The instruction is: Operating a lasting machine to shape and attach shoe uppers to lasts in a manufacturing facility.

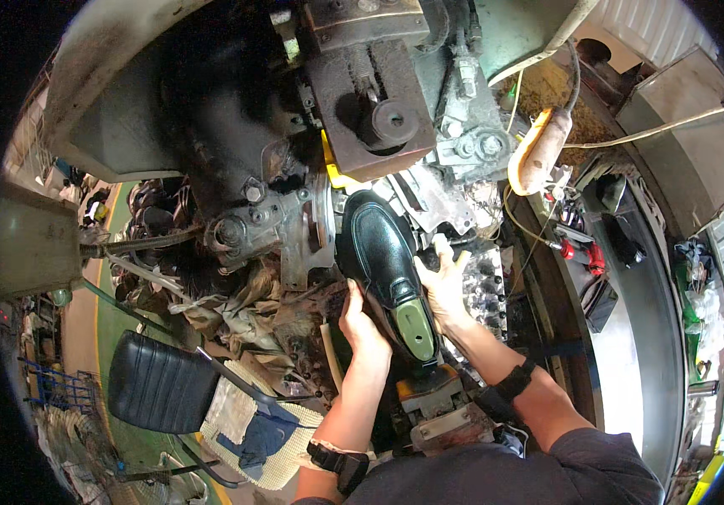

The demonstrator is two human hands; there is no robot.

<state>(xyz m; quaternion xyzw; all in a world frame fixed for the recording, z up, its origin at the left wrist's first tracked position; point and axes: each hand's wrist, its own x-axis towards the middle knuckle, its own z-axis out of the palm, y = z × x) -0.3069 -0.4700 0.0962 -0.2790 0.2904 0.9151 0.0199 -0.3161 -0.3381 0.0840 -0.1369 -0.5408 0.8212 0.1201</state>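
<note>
Black leather shoe, toe pointing away into the machine, sits clasped between left hand and right hand, both closed on its sides.

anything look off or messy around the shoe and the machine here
The black shoe sits straight between the left hand and right hand. What stands out is a heap of crumpled, grimy rags left of it, under the machine. No visible damage.

Both hands on black shoe
</note>
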